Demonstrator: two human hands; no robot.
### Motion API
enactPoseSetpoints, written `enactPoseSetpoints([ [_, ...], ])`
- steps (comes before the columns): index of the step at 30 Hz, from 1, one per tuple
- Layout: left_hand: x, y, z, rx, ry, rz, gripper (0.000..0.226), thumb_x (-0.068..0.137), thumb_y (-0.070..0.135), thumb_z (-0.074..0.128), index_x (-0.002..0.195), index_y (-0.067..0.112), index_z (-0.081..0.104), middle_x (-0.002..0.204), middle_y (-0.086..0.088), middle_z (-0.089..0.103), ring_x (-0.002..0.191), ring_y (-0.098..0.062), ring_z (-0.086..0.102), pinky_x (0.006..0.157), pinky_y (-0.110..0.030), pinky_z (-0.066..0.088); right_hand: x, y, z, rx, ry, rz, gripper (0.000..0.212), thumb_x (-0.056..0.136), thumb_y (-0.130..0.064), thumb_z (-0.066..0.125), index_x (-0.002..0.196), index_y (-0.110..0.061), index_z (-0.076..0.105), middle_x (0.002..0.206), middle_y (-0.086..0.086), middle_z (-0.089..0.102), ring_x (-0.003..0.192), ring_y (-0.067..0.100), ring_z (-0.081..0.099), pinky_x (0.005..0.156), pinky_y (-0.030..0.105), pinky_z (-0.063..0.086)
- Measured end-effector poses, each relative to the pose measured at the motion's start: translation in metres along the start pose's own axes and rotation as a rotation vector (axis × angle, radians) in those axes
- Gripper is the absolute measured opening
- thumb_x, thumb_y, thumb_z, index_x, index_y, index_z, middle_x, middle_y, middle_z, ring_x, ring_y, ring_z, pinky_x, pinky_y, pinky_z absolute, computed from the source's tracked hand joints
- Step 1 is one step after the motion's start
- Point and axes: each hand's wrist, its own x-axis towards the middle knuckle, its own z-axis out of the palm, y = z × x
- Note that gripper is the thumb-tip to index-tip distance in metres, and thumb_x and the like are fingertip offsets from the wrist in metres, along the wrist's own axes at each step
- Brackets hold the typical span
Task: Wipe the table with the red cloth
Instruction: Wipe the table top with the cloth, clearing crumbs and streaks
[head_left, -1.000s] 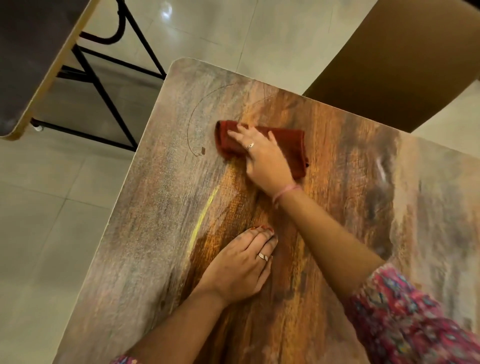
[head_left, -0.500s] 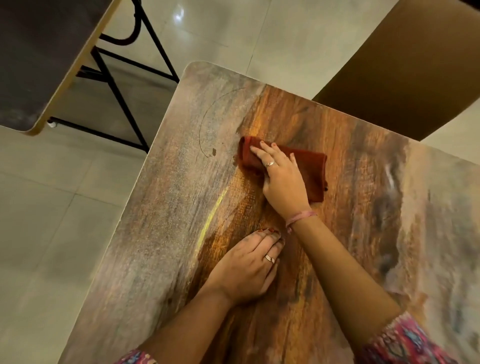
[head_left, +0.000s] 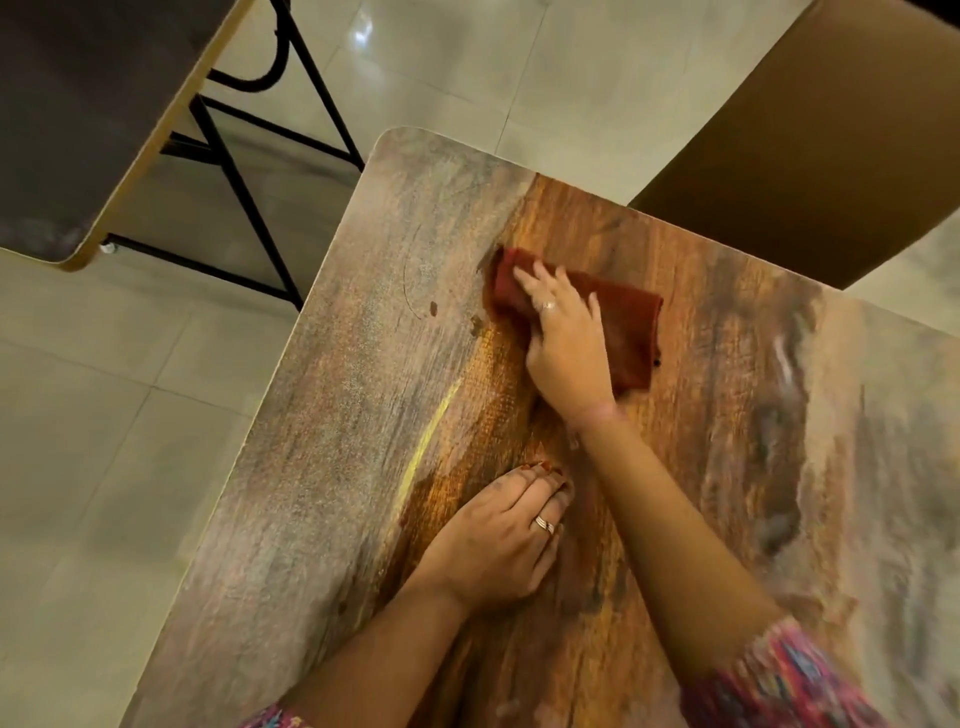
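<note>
A folded red cloth lies flat on the wood-grain table, toward its far left part. My right hand presses down on the cloth with fingers spread over its left half, a ring on one finger. My left hand rests palm-down on the bare tabletop nearer to me, fingers together, holding nothing. A yellow streak runs along the table left of both hands. Two small dark spots sit left of the cloth.
A brown chair back stands beyond the table's far edge on the right. Another table with a black metal frame is at the upper left. Pale floor tiles lie left of the table edge.
My right hand has drawn the red cloth toward me and a little to the right, away from the far left corner. My left hand stays planted on the table.
</note>
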Motion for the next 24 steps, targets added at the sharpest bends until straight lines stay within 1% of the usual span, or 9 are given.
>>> enactPoseSetpoints([
  [3,0.001,0.000,0.000,0.002,-0.011,0.010,0.044,0.093,0.033,0.043,0.126,0.008,0.060,0.125,-0.008,0.062,0.118,-0.021,0.056,0.108,-0.033,0.037,-0.020,0.004,-0.005,-0.014,-0.071,-0.055,0.059,0.091,-0.001,0.046,0.144,-0.025,0.039,0.153,-0.001,0.034,0.145,0.020,0.021,0.117,0.049,0.009],
  [7,-0.001,0.001,0.001,-0.031,-0.020,-0.018,0.042,0.096,0.031,0.042,0.128,0.010,0.058,0.129,-0.008,0.060,0.120,-0.021,0.054,0.108,-0.034,0.037,0.066,-0.004,-0.004,-0.031,-0.107,-0.024,0.059,0.089,0.000,0.045,0.143,-0.023,0.041,0.152,0.002,0.035,0.144,0.022,0.023,0.117,0.055,0.009],
  [10,-0.001,0.000,0.002,-0.047,-0.022,-0.015,0.040,0.095,0.030,0.044,0.125,0.009,0.059,0.125,-0.007,0.062,0.118,-0.021,0.055,0.107,-0.034,0.038,0.139,-0.016,0.002,-0.039,-0.098,0.063,0.065,0.086,0.004,0.044,0.145,-0.025,0.038,0.151,0.004,0.035,0.143,0.022,0.025,0.118,0.052,0.008],
  [12,-0.002,0.000,0.003,-0.051,-0.010,-0.007,0.039,0.095,0.030,0.045,0.122,0.007,0.061,0.122,-0.008,0.064,0.115,-0.022,0.056,0.107,-0.034,0.039,0.155,-0.022,0.006,-0.045,-0.086,0.089,0.066,0.087,0.004,0.043,0.145,-0.025,0.036,0.152,0.003,0.034,0.144,0.020,0.023,0.117,0.052,0.007],
  [14,-0.004,0.000,0.006,-0.060,-0.013,-0.012,0.040,0.096,0.029,0.043,0.124,0.007,0.059,0.125,-0.008,0.062,0.118,-0.022,0.055,0.107,-0.034,0.038,0.139,-0.022,0.008,-0.037,-0.089,0.056,0.065,0.088,0.004,0.045,0.146,-0.025,0.035,0.155,0.001,0.030,0.145,0.020,0.018,0.118,0.052,0.006],
  [17,-0.004,0.001,0.009,-0.041,0.001,-0.016,0.041,0.096,0.029,0.042,0.128,0.007,0.057,0.126,-0.008,0.061,0.118,-0.022,0.054,0.107,-0.034,0.038,0.059,-0.019,0.009,0.001,-0.078,-0.047,0.056,0.091,-0.006,0.050,0.144,-0.024,0.040,0.154,0.001,0.032,0.145,0.022,0.020,0.117,0.051,0.008],
  [20,-0.003,0.001,0.010,-0.023,0.030,-0.004,0.039,0.094,0.029,0.046,0.121,0.006,0.060,0.114,-0.009,0.064,0.105,-0.024,0.058,0.102,-0.034,0.041,-0.018,-0.019,0.007,0.013,-0.113,-0.107,0.060,0.087,0.001,0.048,0.142,-0.025,0.043,0.152,-0.001,0.036,0.145,0.020,0.022,0.116,0.049,0.011],
  [22,-0.003,0.001,0.009,-0.025,0.035,-0.004,0.037,0.093,0.030,0.048,0.118,0.007,0.062,0.111,-0.008,0.065,0.103,-0.024,0.058,0.101,-0.034,0.040,-0.024,-0.019,0.007,-0.002,-0.133,-0.081,0.062,0.087,0.002,0.047,0.141,-0.027,0.042,0.152,-0.003,0.036,0.145,0.019,0.022,0.116,0.050,0.011],
  [24,-0.003,0.001,0.008,-0.021,0.017,-0.007,0.040,0.094,0.030,0.046,0.124,0.008,0.060,0.121,-0.008,0.063,0.112,-0.023,0.056,0.105,-0.033,0.040,0.006,-0.024,0.006,-0.006,-0.120,-0.057,0.063,0.086,0.006,0.045,0.142,-0.024,0.042,0.152,0.000,0.036,0.144,0.021,0.022,0.116,0.052,0.010],
])
